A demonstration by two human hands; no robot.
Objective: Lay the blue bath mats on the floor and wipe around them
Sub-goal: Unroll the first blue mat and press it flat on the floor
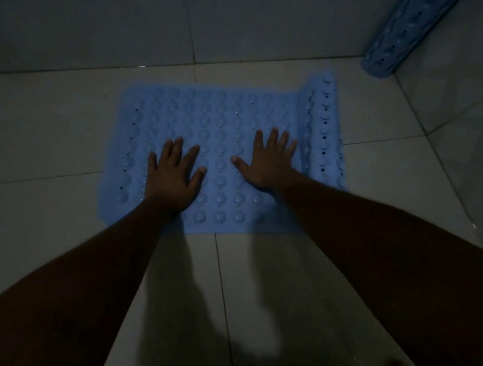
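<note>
At twelve o'clock on the floor (62, 131), both my hands, left (173, 175) and right (267, 164), lie open, palms flat on the blue mat (219, 119); I'd press outward toward the curled three-o'clock edge (323, 132).

No legible text or markings anywhere

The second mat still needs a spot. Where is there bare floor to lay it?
Bare tile lies left of the flat blue mat, in front of its near edge, and in a narrow strip between its far edge and the wall. It is tight on the right: the mat's curled end sits there, and the rolled mat leans in the corner beyond.
</note>
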